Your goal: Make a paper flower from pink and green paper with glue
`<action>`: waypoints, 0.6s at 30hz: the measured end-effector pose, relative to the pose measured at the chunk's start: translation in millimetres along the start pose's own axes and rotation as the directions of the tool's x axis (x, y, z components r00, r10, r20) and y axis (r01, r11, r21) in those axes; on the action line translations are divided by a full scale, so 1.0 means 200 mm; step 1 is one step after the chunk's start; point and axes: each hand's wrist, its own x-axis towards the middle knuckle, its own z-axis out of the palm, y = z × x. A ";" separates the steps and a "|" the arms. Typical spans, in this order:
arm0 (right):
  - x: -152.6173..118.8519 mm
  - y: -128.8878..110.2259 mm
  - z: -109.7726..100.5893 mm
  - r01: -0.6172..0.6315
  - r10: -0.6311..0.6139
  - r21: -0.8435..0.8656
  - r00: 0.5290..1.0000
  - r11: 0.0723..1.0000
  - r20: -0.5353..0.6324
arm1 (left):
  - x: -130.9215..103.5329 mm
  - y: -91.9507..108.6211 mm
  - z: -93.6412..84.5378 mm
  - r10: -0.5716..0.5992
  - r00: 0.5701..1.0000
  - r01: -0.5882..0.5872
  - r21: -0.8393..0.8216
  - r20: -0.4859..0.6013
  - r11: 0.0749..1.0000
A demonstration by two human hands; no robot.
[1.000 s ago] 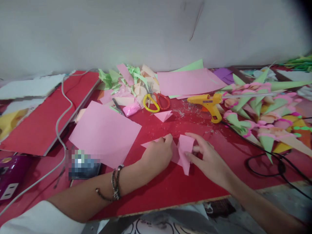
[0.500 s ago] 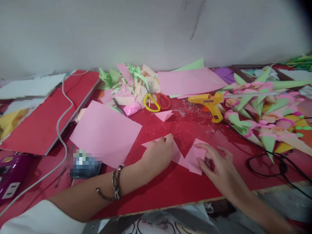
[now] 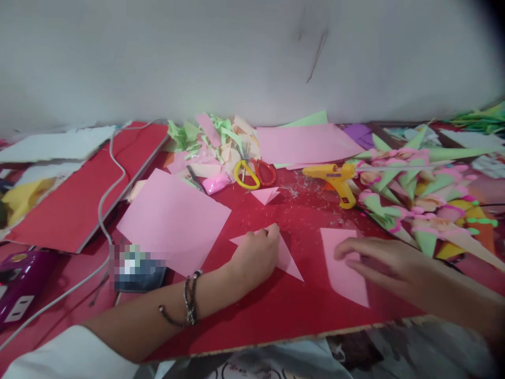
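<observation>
My left hand has its fingers curled closed on a pointed pink paper triangle lying on the red tabletop. The hand covers the middle of that paper, so the exact grip is partly hidden. To the right, my right hand is over a four-sided pink paper piece, its thumb and fingers apart. Whether the fingertips touch the paper is unclear. A small folded pink paper lies beyond my left hand. A large pink sheet rests to the left.
Scissors with yellow and red handles lie near a heap of paper scraps. A yellow glue gun points left beside several paper flowers. A grey cable crosses the left side.
The pink paper piece in my right hand has moved right, away from the triangle, and now lies flat. My right hand's fingers have opened. My left hand stays in place.
</observation>
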 end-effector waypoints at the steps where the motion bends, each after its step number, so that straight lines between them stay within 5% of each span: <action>1: 0.04 -0.05 -0.01 0.019 -0.018 0.022 0.999 1.000 -0.036 | 0.00 -0.01 -0.01 -0.007 1.000 0.007 -0.003 -0.002 1.000; 4: 0.16 -0.18 0.01 0.104 -0.098 0.088 0.993 0.991 -0.072 | 0.01 -0.07 -0.08 -0.035 0.997 0.027 -0.105 -0.075 0.994; 6: 0.24 -0.23 0.04 0.170 -0.150 0.144 0.978 0.975 -0.143 | 0.01 -0.12 -0.13 -0.096 0.983 0.034 -0.361 -0.154 0.932; 9: 0.35 -0.26 0.07 0.221 -0.160 0.197 0.945 0.955 -0.286 | -0.01 -0.18 -0.18 -0.235 0.955 0.022 -0.750 -0.179 0.661; 12: 0.42 -0.27 0.08 0.256 -0.162 0.231 0.919 0.939 -0.360 | -0.03 -0.23 -0.19 -0.265 0.955 0.017 -0.871 -0.131 0.492; 18: 0.45 -0.25 0.13 0.270 -0.157 0.334 0.932 0.903 -0.328 | 0.02 -0.34 -0.19 -0.324 0.939 0.116 -0.775 -0.119 0.621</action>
